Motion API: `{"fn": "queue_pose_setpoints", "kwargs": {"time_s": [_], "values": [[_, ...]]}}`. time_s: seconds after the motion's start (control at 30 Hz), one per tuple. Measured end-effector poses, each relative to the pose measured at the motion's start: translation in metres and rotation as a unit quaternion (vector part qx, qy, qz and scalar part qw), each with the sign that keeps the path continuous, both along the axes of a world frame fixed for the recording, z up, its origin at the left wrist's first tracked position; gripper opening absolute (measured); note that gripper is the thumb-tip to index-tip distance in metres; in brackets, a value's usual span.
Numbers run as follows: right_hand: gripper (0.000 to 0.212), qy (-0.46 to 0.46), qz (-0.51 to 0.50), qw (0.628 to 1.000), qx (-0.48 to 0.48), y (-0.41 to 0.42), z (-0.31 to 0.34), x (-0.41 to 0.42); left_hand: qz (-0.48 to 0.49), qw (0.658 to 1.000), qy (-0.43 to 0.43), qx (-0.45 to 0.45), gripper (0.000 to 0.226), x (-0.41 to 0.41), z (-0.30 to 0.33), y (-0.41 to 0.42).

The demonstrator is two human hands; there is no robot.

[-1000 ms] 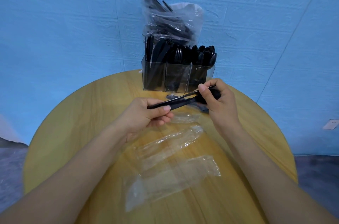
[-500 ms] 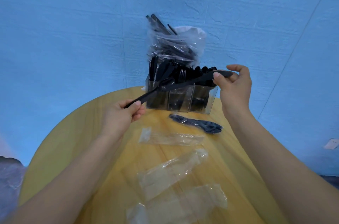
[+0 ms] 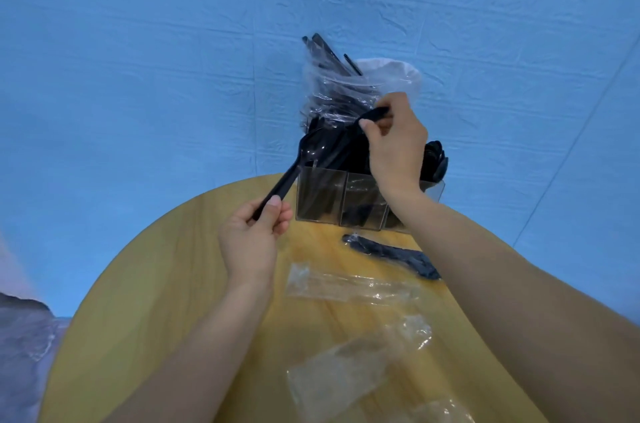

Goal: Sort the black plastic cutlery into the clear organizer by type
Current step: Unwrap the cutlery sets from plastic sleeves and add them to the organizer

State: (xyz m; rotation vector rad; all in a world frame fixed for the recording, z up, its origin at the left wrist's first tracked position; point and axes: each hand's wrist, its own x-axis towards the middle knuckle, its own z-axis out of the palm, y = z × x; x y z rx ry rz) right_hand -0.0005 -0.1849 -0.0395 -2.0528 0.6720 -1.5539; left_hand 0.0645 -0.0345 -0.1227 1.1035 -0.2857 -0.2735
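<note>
The clear organizer (image 3: 323, 196) stands at the table's far edge, its three compartments holding black cutlery upright. My left hand (image 3: 254, 237) pinches the handle of a black spoon (image 3: 298, 163) whose bowl is raised beside the organizer's left compartment. My right hand (image 3: 394, 142) is above the organizer and pinches another black cutlery piece (image 3: 374, 114), most of it lost against the dark cutlery below. A wrapped black cutlery set (image 3: 391, 254) lies on the table in front of the organizer.
Behind the organizer stands a plastic bag (image 3: 346, 90) full of wrapped black cutlery. Several empty clear wrappers (image 3: 349, 286) lie on the round wooden table (image 3: 156, 301) between my arms. A blue wall is close behind.
Both hands have risen from the table's middle to the organizer, pulling the two cutlery pieces apart. My right hand moved over the middle compartment; the camera tilted down.
</note>
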Motion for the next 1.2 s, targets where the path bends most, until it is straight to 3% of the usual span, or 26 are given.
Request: {"fn": "queue_pose_setpoints", "kwargs": {"time_s": [0.3, 0.4, 0.43, 0.5, 0.57, 0.63, 0.7, 0.87, 1.03, 1.2], "values": [[0.020, 0.219, -0.032, 0.958, -0.185, -0.009, -0.023, 0.028, -0.023, 1.000, -0.016, -0.008, 0.010, -0.001, -0.003, -0.001], [0.028, 0.203, -0.061, 0.950, -0.231, -0.008, -0.020, 0.022, -0.023, 0.999, -0.022, -0.005, 0.012, -0.002, -0.004, 0.000], [0.031, 0.170, -0.053, 0.962, -0.207, -0.004, -0.020, 0.019, -0.023, 0.999, -0.025, -0.004, 0.012, -0.003, -0.003, 0.000], [0.033, 0.110, 0.017, 0.992, -0.060, 0.010, -0.020, 0.005, -0.026, 0.999, -0.031, -0.004, 0.010, -0.006, -0.002, 0.001], [0.027, 0.070, 0.097, 0.987, 0.103, 0.025, -0.023, -0.008, -0.040, 0.998, -0.038, -0.002, 0.009, -0.009, -0.001, 0.001], [0.018, 0.042, 0.149, 0.973, 0.172, 0.035, -0.028, -0.020, -0.068, 0.996, -0.055, 0.007, 0.010, -0.015, -0.001, -0.001], [0.004, 0.002, 0.161, 0.968, 0.193, 0.037, -0.028, -0.031, -0.108, 0.991, -0.075, 0.024, 0.010, -0.021, -0.002, -0.001], [0.014, -0.003, 0.144, 0.968, 0.206, 0.029, -0.031, -0.060, -0.242, 0.951, -0.155, 0.112, 0.010, -0.030, 0.001, 0.001], [0.008, 0.012, 0.146, 0.969, 0.198, 0.025, -0.036, -0.079, -0.291, 0.899, -0.260, 0.198, 0.016, -0.036, 0.017, -0.010], [0.014, -0.010, 0.130, 0.970, 0.205, 0.015, -0.039, -0.089, -0.330, 0.882, -0.257, 0.218, 0.025, -0.053, 0.023, -0.026]]}}
